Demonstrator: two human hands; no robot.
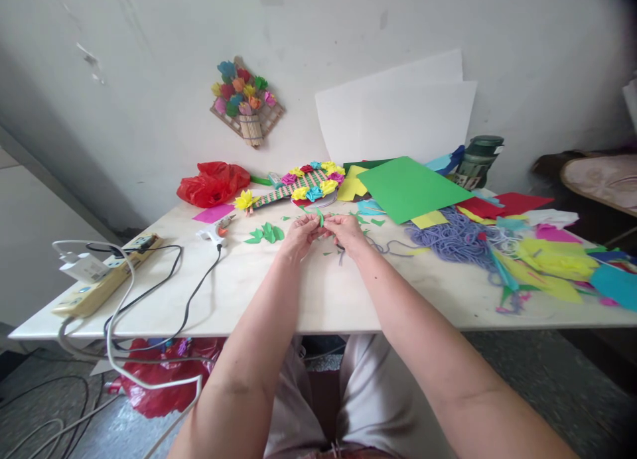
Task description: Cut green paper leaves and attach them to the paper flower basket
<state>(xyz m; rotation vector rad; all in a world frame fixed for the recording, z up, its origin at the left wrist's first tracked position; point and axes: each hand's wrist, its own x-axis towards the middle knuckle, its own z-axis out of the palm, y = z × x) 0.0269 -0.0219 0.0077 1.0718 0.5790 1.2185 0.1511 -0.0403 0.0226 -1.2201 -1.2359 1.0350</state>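
A small green paper piece (320, 216) sits pinched between both hands above the middle of the white bench (308, 300). The left hand (300, 233) and the right hand (347, 232) are each closed narrow on it, fingertips nearly touching. At 9 o'clock from the hands lie cut green leaves (265, 233), and farther that way a glue gun (215, 232) (its cord trails off the near edge). At 12 o'clock lies a woven piece topped with paper flowers (312, 179). At 3 o'clock spreads purple yarn (455, 237).

Small green paper leaf (321, 217), upright, pinched btwn both hands' fingers, above table.
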